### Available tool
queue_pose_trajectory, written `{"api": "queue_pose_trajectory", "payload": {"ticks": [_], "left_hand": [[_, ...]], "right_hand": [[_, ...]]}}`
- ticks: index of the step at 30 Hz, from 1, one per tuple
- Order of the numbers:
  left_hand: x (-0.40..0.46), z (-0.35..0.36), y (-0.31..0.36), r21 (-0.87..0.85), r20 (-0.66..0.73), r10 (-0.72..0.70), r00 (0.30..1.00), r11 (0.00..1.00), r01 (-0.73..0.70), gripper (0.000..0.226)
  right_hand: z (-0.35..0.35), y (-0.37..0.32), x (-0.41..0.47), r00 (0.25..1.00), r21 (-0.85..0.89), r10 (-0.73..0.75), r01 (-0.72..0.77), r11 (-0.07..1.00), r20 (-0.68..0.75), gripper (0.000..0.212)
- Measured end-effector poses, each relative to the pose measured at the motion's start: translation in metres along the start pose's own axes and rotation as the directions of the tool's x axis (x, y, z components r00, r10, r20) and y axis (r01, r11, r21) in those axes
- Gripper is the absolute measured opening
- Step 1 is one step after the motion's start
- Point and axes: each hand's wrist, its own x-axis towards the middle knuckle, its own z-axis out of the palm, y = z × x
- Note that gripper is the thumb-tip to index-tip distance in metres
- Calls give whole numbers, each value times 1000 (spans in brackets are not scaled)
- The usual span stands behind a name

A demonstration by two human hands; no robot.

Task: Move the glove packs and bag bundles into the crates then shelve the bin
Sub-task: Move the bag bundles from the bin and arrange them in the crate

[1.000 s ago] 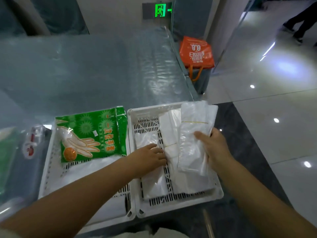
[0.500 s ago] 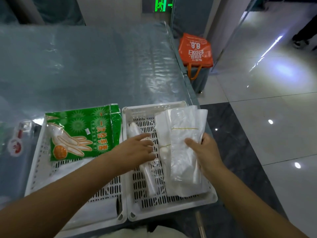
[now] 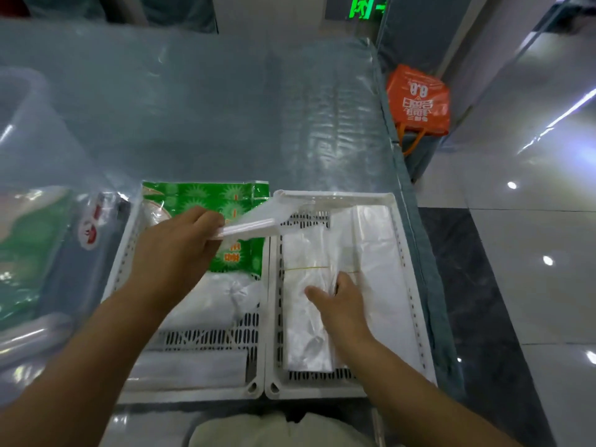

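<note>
— So, nearest first: what lies under the right hand [image 3: 342,301]?

— It rests on a bag bundle [image 3: 306,317] tied with a thin band, the thumb pressed to it, the fingertips hidden in a fold. The bundle lies in the right crate [image 3: 416,321], with more clear bags beside it.

— And the left hand [image 3: 175,250]?

— Raised over the left crate [image 3: 193,395], it pinches a thin clear bag bundle [image 3: 254,221] whose far end reaches across the right crate's rim. Beneath and beyond that hand lies a green glove pack [image 3: 222,198], with white bags nearer.

— Farther out?

— A clear bin [image 3: 32,124] to the left; an orange bag [image 3: 417,98] on the floor beyond the table [image 3: 225,108].
</note>
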Motion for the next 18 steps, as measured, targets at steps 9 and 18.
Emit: {"api": "queue_pose_trajectory", "payload": {"ticks": [9, 18], "left_hand": [[-13, 10, -1, -193, -116, -289, 950, 945, 264, 8], [-11, 14, 7, -294, -61, -334, 941, 907, 303, 10]], "right_hand": [[16, 16, -2, 988, -120, -110, 123, 985, 106, 12], [1, 14, 6, 999, -105, 20, -16, 994, 44, 27]]}}
